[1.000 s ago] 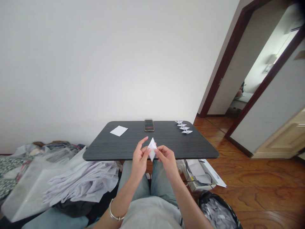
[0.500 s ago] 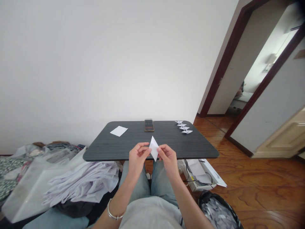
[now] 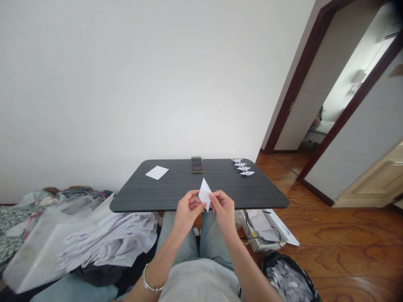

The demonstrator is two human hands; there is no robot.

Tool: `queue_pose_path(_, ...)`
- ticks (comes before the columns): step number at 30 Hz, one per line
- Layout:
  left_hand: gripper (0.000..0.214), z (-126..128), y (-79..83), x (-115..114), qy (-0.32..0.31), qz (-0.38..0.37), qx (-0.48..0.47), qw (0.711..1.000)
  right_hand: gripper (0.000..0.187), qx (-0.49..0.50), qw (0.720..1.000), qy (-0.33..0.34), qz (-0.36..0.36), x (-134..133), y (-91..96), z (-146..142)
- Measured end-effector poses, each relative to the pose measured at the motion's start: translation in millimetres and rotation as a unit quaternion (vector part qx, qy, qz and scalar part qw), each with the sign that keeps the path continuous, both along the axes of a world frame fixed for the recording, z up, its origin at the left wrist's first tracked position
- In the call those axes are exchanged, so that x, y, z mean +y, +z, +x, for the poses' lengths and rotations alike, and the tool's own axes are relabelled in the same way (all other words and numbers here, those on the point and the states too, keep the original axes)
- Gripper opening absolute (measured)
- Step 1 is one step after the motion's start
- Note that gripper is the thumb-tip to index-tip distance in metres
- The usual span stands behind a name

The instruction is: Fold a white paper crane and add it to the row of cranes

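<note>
A piece of folded white paper, shaped like a narrow diamond, is held upright over the near edge of the dark table. My left hand pinches its lower left side between thumb and fingers. On the right side, my right hand grips the same paper, its thumb and index finger closed on the edge. Several folded paper cranes stand in a row at the table's far right. White paper sheets lie at the far left.
A phone rests at the table's back middle, close to the wall. Heaped clothes lie to the left below the table. On the right floor are a white box with papers and cables, and a black bag of paper scraps.
The folded paper has shifted slightly right and tilted a little. My left hand has moved right with it, its thumb now lower on the paper; my right hand is nearly where it was.
</note>
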State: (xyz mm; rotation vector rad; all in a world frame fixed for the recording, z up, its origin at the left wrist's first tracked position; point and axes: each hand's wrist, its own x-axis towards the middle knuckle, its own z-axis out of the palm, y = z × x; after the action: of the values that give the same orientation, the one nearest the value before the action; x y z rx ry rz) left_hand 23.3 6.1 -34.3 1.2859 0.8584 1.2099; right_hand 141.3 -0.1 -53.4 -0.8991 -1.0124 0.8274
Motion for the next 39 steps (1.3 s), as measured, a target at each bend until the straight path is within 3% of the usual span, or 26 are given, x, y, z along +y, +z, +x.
queue_pose_path(18, 0.045, 0, -0.9, -1, -0.051, -0.004, 0.002, 0.999, 0.024, 0.041, 0.999, 0.005, -0.012, -1, 1.1, 2)
queue_pose_path(28, 0.039, -8, 8.9, 4, 0.033, 0.042, -0.025, 0.998, 0.015, 0.032, 0.998, 0.049, 0.02, -6, 4.1, 1)
queue_pose_path(34, 0.025, -10, 9.6, 3, 0.033, 0.034, -0.035, 0.998, 0.016, 0.002, 0.994, 0.102, 0.041, -9, 4.8, 1)
queue_pose_path(39, 0.018, -8, 9.1, 2, 0.02, 0.023, -0.026, 0.999, 0.015, -0.007, 0.993, 0.104, 0.047, -5, 0.1, 4)
